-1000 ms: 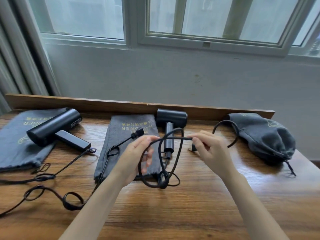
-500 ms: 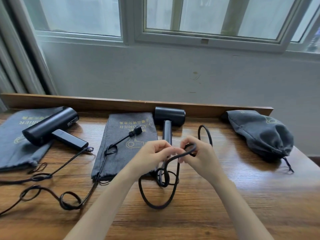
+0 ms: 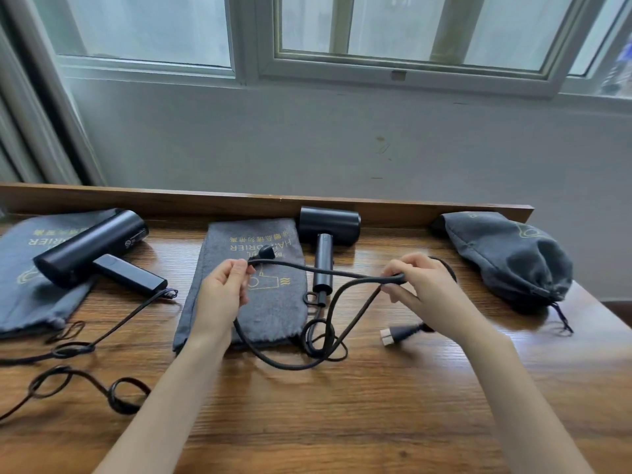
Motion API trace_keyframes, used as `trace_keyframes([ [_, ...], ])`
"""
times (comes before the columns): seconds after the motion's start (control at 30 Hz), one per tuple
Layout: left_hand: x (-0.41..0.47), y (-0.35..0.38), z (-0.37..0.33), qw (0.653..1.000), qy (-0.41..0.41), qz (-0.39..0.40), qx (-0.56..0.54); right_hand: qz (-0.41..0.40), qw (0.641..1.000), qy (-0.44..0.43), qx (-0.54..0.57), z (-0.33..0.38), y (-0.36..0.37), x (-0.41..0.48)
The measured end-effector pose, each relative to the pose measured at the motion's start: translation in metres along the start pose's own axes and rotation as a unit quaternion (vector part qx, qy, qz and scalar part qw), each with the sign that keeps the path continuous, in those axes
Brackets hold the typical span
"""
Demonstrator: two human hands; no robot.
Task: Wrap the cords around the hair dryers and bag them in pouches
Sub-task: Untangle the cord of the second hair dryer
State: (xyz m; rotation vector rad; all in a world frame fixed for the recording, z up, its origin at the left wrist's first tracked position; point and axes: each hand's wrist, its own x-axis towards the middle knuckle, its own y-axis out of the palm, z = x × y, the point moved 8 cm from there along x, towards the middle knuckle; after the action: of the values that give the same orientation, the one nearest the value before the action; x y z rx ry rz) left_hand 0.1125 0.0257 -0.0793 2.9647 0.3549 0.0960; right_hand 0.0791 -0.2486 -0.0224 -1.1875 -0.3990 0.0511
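Note:
A black hair dryer [image 3: 325,234] lies at the back middle of the wooden table [image 3: 342,422], handle toward me. Its black cord [image 3: 328,273] is stretched between my hands, with loops sagging onto the table. My left hand [image 3: 222,289] pinches the cord over a flat grey pouch [image 3: 273,302]. My right hand [image 3: 424,285] grips the cord further along; the plug [image 3: 398,333] dangles below it. A second black hair dryer [image 3: 92,248] rests on another flat grey pouch [image 3: 20,268] at the left, its cord [image 3: 85,347] coiled loosely on the table.
A filled, drawn-shut grey pouch [image 3: 509,258] lies at the back right near the table's corner. A raised wooden ledge [image 3: 239,203] runs along the table's back edge under a grey wall and windows. The second dryer's plug [image 3: 266,251] rests on the middle pouch.
My hands have moved apart, pulling the cord into a taut line between them. The plug end has dropped below my right hand. The loop that hung between my hands has fallen onto the table.

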Motion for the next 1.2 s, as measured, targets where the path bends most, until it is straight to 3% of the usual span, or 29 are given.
trace_keyframes([
  [0.1,0.003,-0.003,-0.004,0.979,0.075,-0.009,0.189,0.045,0.999,-0.02,-0.013,0.004,0.005,-0.001],
  [0.2,-0.01,0.029,-0.023,0.893,0.206,0.04,0.397,0.083,0.996,-0.017,0.037,0.013,0.009,-0.001],
  [0.3,-0.036,0.08,-0.041,0.824,0.319,0.154,0.442,0.094,0.993,-0.039,0.058,0.026,0.012,0.002],
  [0.33,-0.047,0.095,-0.05,0.781,0.385,0.169,0.463,0.096,0.992,-0.054,0.064,0.031,0.013,0.003],
  [0.4,-0.069,0.122,-0.059,0.661,0.509,0.169,0.524,0.092,0.99,-0.072,0.075,0.034,0.014,0.005],
  [0.47,-0.082,0.139,-0.062,0.6,0.56,0.179,0.543,0.09,0.99,-0.073,0.077,0.033,0.016,0.004],
  [0.53,-0.086,0.142,-0.067,0.602,0.569,0.203,0.522,0.095,0.991,-0.064,0.076,0.029,0.018,0.003],
  [0.6,-0.079,0.136,-0.07,0.63,0.531,0.206,0.528,0.111,0.991,-0.041,0.065,0.021,0.018,0.001],
  [0.73,-0.043,0.084,-0.09,0.787,0.405,0.107,0.453,0.11,0.987,0.039,0.115,-0.013,0.009,-0.004],
  [0.8,-0.025,0.053,-0.098,0.816,0.362,0.033,0.45,0.086,0.97,0.072,0.218,-0.021,0.008,-0.008],
  [0.9,-0.011,0.03,-0.102,0.823,0.326,-0.029,0.465,0.077,0.929,0.097,0.349,-0.018,0.021,-0.01],
  [0.97,-0.008,0.026,-0.095,0.824,0.291,-0.038,0.485,0.079,0.914,0.112,0.381,-0.016,0.031,-0.01],
  [1.03,-0.009,0.034,-0.088,0.789,0.295,-0.022,0.538,0.059,0.914,0.121,0.382,-0.015,0.035,-0.008],
  [1.13,-0.034,0.077,-0.069,0.712,0.377,0.098,0.585,0.044,0.924,0.092,0.37,-0.001,0.036,-0.005],
  [1.2,-0.05,0.107,-0.053,0.723,0.359,0.208,0.553,0.047,0.922,0.069,0.377,0.01,0.039,-0.003],
])
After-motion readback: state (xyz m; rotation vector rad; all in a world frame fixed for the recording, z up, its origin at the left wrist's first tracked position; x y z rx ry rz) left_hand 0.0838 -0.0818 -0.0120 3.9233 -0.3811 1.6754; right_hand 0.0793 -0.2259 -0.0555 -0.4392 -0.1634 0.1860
